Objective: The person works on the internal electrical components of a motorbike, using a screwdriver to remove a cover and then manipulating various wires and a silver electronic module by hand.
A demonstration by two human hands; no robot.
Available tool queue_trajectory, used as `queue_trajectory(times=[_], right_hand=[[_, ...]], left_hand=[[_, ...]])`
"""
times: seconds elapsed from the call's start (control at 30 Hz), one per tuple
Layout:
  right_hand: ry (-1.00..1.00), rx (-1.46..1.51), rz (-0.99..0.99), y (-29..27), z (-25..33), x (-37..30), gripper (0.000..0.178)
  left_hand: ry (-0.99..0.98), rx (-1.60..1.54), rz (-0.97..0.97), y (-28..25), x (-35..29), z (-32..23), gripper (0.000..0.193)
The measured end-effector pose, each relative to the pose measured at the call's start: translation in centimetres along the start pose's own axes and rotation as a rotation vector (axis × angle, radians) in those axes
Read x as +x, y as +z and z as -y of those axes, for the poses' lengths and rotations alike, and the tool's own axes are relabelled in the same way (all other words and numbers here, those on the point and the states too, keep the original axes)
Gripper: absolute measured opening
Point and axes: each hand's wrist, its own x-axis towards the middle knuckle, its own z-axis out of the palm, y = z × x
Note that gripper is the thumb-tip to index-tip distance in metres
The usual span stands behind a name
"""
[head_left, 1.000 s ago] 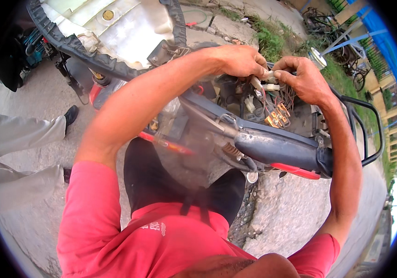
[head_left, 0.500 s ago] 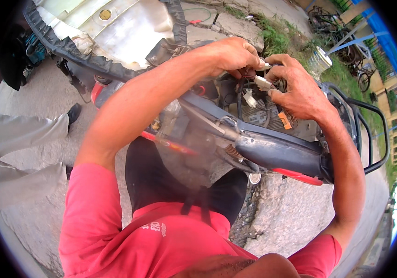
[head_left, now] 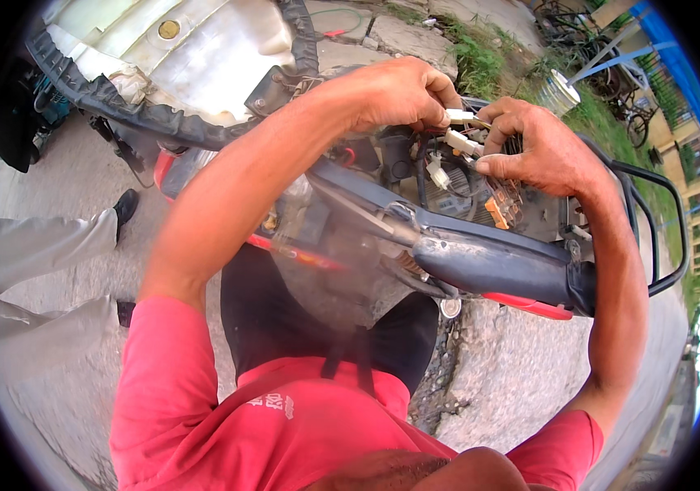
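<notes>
My left hand (head_left: 411, 94) pinches a small white wire connector (head_left: 459, 116) between thumb and fingers, above the opened body of a motorbike or scooter (head_left: 497, 266). Close by, my right hand (head_left: 536, 151) has its fingers curled around thin wires behind a second white connector (head_left: 462, 143). The thumb and fingers partly cover those wires. Just below hangs a third white connector (head_left: 438, 173), touched by neither hand. An orange part (head_left: 495, 213) lies in the compartment, left of and below my right wrist.
The raised seat (head_left: 195, 61), pale underside showing, stands at the upper left. A black rear rack (head_left: 669, 221) curves out at the right. Another person's legs (head_left: 47, 245) are at the left. A white bucket (head_left: 558, 92) and parked bicycles (head_left: 612, 74) are beyond, near grass.
My right hand has shifted slightly right and its fingers have loosened from the second connector's body. The first connector now shows more clearly in my left fingers.
</notes>
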Motion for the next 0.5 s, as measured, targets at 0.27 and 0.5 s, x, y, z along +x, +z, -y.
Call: queue_trajectory(times=[0.27,0.5], right_hand=[[0.111,0.012,0.020,-1.0,-0.5,0.3,0.019],[0.272,-0.121,0.027,-1.6,1.4,0.4,0.021]], left_hand=[[0.045,0.139,-0.051,0.0,-0.5,-0.3,0.031],[0.045,0.166,-0.060,-0.1,-0.7,-0.4,0.034]])
